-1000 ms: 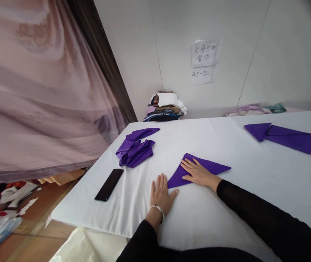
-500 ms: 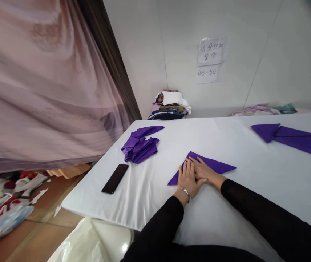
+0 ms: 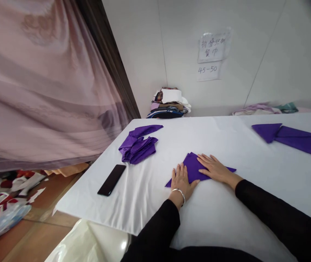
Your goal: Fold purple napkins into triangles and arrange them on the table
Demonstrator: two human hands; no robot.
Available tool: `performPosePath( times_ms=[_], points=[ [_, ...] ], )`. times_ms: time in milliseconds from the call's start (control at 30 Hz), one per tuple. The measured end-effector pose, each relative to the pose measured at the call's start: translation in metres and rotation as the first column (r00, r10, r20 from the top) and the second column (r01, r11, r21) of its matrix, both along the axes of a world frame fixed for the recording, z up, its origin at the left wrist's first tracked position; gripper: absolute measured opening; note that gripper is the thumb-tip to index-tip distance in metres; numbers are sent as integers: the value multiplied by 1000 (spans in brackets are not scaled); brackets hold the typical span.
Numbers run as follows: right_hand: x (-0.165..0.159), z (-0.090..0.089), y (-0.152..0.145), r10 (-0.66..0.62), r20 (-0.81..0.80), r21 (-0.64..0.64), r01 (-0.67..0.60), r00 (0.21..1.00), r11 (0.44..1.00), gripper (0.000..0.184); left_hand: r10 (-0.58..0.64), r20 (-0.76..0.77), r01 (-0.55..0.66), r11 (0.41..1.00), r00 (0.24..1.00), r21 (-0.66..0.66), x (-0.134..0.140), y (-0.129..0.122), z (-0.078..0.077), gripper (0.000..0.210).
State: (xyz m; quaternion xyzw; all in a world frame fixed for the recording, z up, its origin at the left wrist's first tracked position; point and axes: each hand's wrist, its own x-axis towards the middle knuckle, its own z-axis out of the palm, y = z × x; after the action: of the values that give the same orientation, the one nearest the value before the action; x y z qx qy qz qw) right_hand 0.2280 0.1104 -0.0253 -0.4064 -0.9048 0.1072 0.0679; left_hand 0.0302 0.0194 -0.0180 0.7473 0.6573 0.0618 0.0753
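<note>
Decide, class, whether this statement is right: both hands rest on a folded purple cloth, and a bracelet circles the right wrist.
Not quite: the head view shows the bracelet on the left wrist, not the right. The left hand and right hand do both rest on a folded purple cloth.

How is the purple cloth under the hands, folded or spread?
Folded: the purple cloth lies flat in a triangular shape, with pointed ends.
</note>
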Motion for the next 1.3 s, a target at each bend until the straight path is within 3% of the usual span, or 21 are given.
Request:
performPosePath(
  times_ms=[233,400,500,600,700,833,1033,1100,1200,1300],
  points=[
    [65,-6,12,-175,74,-4,176,982,984,65,2,-20,-2,1000,1000,-14,-1,1,1,82],
    [92,2,11,-362,107,-71,370,926,926,65,-4,-67,4,1000,998,-2,0,1,0,80],
    [73,12,1,-329,66,-44,333,942,942,66,6,-70,-6,1000,998,1,1,0,1,84],
    [32,20,-10,-148,-2,10,148,989,989,66,28,-58,-28,1000,998,-3,3,0,3,86],
    [-15,24,-13,-3,-37,25,4,999,1000,65,41,-44,-42,999,998,-21,3,-1,4,86],
    [-55,24,-5,0,-26,-21,-1,1000,1000,64,78,-44,-79,996,996,-41,3,-5,6,84],
    [-64,20,4,65,-95,-33,-68,993,997,70,156,-37,-160,972,987,-173,-1,1,17,80],
    [-63,20,3,77,-122,-35,-82,989,996,70,168,-58,-175,972,984,-158,-1,7,20,78],
    [-63,22,1,66,-151,-33,-72,986,997,68,66,-124,-73,996,990,-52,-3,17,16,76],
    [-65,25,3,58,-165,-40,-65,985,997,65,-13,-169,5,999,985,-48,-6,23,6,79]
  ],
)
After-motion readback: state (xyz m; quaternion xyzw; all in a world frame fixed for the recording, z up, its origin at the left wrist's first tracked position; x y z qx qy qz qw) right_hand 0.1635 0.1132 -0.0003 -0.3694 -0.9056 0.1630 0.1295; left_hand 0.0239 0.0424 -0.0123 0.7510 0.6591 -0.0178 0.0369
